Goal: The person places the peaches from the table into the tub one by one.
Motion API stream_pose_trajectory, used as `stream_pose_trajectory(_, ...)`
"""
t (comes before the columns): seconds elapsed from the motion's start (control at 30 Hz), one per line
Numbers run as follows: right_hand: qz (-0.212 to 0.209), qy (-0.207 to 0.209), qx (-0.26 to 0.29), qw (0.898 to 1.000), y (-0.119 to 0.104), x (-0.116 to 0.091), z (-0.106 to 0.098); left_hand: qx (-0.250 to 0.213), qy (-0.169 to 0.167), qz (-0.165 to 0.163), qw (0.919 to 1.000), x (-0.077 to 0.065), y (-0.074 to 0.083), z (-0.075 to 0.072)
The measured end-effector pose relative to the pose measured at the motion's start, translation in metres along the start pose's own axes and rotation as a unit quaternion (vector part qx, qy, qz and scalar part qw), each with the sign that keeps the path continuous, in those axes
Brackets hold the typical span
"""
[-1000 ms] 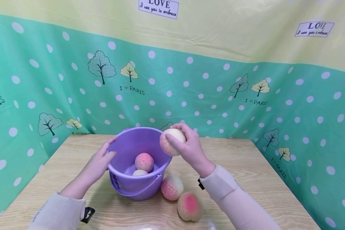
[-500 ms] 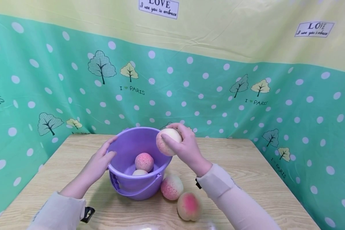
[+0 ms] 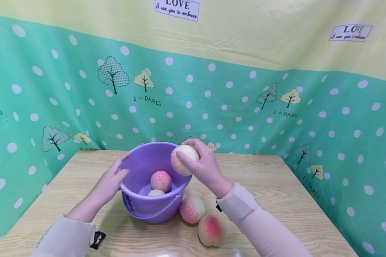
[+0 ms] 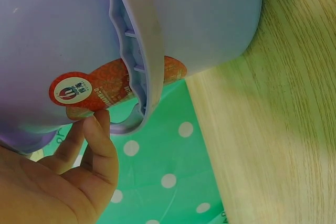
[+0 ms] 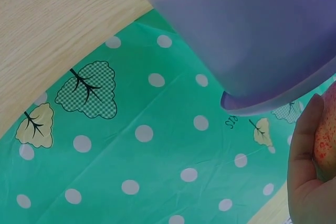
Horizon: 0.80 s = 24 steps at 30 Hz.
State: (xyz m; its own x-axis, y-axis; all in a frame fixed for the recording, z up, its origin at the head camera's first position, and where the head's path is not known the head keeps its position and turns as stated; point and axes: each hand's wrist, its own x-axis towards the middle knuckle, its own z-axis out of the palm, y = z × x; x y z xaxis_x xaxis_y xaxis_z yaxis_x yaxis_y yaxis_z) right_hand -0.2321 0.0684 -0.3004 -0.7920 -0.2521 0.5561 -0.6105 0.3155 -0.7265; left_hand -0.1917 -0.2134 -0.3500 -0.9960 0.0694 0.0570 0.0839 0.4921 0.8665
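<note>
A purple bucket (image 3: 148, 208) stands tilted a little toward me on the table. My left hand (image 3: 110, 180) grips its left rim; in the left wrist view curled fingers (image 4: 100, 145) touch the outer wall beside a red sticker (image 4: 105, 85). Inside the bucket lie a pink speckled peach (image 3: 161, 181) and a paler one (image 3: 156, 192), partly hidden by the rim. My right hand (image 3: 206, 167) holds a cream and pink peach (image 3: 183, 160) over the right rim. In the right wrist view only that peach's edge (image 5: 326, 135) shows beside the hand.
On the wooden table (image 3: 260, 207), right of the bucket, sit a pink-and-white peach (image 3: 192, 210) and a tan peach with a red patch (image 3: 211, 230). The bucket's handle (image 3: 157, 210) hangs down its front. A green dotted cloth (image 3: 186, 96) encloses the back and sides.
My right hand has shifted left with its peach, from beside the right rim to above the bucket's opening. The left hand and the bucket stay in place.
</note>
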Motion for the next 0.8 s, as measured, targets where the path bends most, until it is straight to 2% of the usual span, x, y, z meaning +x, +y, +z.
stream_pose_trajectory(0.47, -0.010, 0.004, -0.018, 1.000, 0.000, 0.000, 0.007, 0.003, 0.001, -0.002, 1.0000, 0.001, -0.001, 0.000)
stream_pose_trajectory(0.8, 0.015, -0.018, -0.004, 1.000, -0.001, 0.000, 0.014, 0.006, 0.003, 0.002, 1.0000, 0.001, -0.001, -0.001)
